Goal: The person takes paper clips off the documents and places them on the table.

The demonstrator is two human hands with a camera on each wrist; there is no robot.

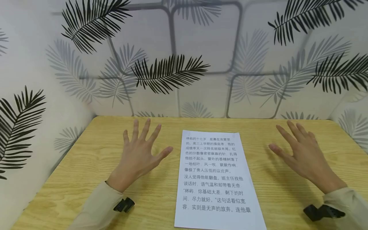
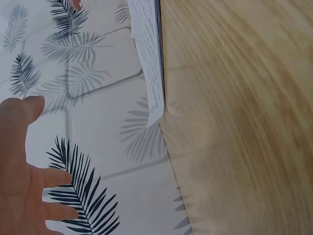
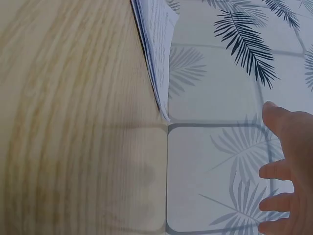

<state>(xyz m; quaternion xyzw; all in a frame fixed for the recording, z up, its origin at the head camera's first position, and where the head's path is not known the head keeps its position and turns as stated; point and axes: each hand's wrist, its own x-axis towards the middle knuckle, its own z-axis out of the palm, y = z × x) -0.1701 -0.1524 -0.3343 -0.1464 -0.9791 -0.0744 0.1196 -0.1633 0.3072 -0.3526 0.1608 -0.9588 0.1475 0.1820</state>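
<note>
A printed sheet of paper [image 1: 214, 179] covered in Chinese text lies on the wooden table, roughly in the middle of the head view. Seen edge-on from both wrists, the paper [image 2: 149, 58] looks like the top of a thin stack [image 3: 155, 54]. To its left, my left hand [image 1: 138, 156] is held above the table with fingers spread and the thumb towards the paper. My right hand [image 1: 304, 159] hovers on the other side, fingers stretched out, its shadow on the wood below. Neither hand touches the paper or holds anything.
The light wooden table [image 1: 86, 153] reaches back to a wall [image 1: 201, 38] covered in dark and grey leaf patterns. A black wrist device [image 1: 124, 205] sits at the left cuff, another black device [image 1: 323, 212] at the right cuff.
</note>
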